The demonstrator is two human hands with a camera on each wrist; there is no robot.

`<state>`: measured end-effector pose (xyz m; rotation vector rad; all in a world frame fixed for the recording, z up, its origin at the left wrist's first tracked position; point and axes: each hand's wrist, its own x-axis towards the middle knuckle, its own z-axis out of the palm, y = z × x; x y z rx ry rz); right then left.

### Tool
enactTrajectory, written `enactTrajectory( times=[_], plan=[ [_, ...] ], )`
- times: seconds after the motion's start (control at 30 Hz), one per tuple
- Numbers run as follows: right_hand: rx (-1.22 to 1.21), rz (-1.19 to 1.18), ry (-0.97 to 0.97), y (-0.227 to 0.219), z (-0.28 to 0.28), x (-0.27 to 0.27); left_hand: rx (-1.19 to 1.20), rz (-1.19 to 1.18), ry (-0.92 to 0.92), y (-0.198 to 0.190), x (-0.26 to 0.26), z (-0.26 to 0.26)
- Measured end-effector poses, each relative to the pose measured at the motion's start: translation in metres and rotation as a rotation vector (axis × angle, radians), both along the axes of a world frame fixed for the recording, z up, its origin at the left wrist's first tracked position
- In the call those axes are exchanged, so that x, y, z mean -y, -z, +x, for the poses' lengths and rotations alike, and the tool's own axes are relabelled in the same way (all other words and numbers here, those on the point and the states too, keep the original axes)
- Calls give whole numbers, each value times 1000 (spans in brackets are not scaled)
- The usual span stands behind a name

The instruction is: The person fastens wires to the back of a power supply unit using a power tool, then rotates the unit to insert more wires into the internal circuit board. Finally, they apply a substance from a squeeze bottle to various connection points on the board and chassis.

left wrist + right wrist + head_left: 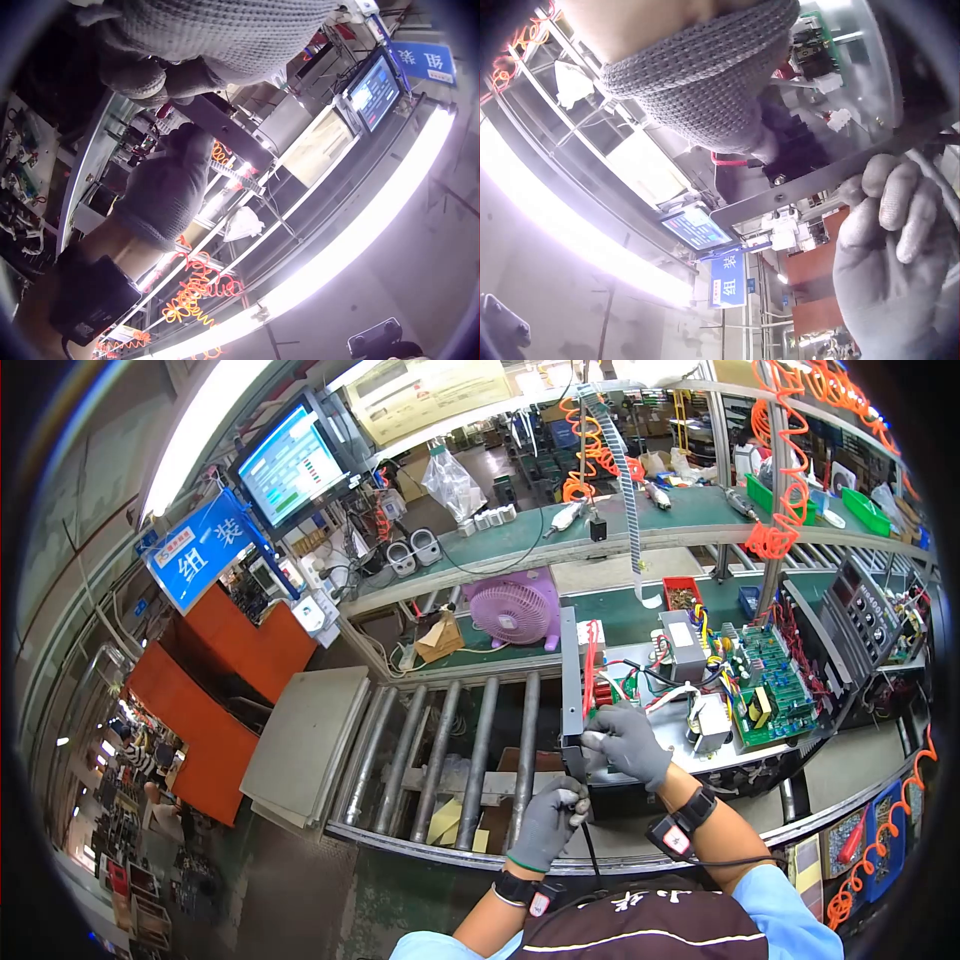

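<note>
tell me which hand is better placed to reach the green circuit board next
Probably the right: the right hand sits at the inner side of the upright panel, nearer the green circuit board. The left hand is by the panel's near end, farther from the board.

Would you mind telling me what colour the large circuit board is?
The circuit board is green; it shows best in the head view.

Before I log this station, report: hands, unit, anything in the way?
Left hand and right hand at end panel, both grips unclear. Green circuit board exposed. Black cord runs beside left hand.
</note>
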<state>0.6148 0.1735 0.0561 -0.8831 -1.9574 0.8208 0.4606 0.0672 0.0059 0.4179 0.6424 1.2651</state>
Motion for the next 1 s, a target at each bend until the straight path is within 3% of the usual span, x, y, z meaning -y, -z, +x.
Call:
enactTrajectory(
  times=[0.1,0.23,0.57,0.73,0.87,1.0],
  plan=[
    [147,266,116,3,-5,5,-62,-25,-29,-5,1,1],
    [163,355,222,3,-10,15,-50,45,0,0,0,0],
    [125,372,231,9,-11,13,-54,-148,-49,1,0,-4],
    [150,289,241,4,-10,17,-68,-100,-59,-14,3,0],
    [-53,454,227,3,-10,17,-32,-95,-55,-17,3,2],
    [-72,503,221,10,-11,12,38,-56,-15,-10,3,-3]
  ],
)
